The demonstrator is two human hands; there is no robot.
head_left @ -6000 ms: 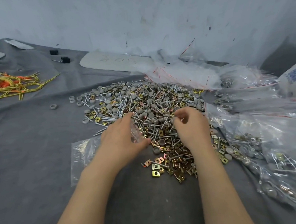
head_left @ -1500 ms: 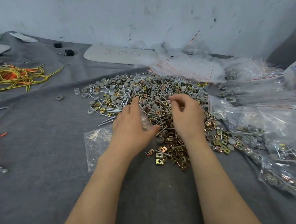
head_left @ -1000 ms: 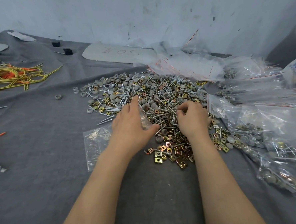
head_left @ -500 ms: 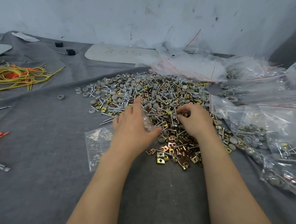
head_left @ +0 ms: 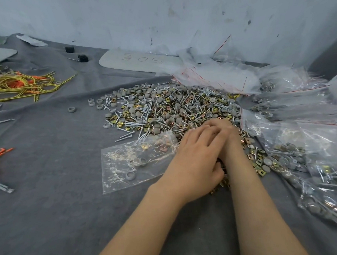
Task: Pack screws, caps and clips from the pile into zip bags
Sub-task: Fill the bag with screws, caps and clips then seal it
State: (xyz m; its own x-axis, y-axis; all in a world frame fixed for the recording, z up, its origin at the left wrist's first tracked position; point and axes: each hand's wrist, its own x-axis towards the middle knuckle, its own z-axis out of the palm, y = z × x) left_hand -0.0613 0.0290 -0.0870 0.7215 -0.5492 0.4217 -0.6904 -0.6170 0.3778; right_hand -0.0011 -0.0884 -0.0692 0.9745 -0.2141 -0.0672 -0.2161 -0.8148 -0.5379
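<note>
Person's left hand [head_left: 197,155] is lying flat, fingers straight and relaxed, across the right hand [head_left: 230,141] at the near edge of the pile [head_left: 172,107] of screws, caps and clips. It is covering the right hand's fingers, so grip can't be told. One zip bag [head_left: 134,161] is lying flat just left of the left hand, holding a few clips and caps. Filled bags [head_left: 303,158] are lying right of the pile.

A grey cloth-covered worktop [head_left: 60,212] meets a scuffed white wall [head_left: 157,15]. At far left lie tangled yellow and orange wires [head_left: 21,85]. Two small black blocks [head_left: 83,58] sit near a handwritten white board [head_left: 138,62].
</note>
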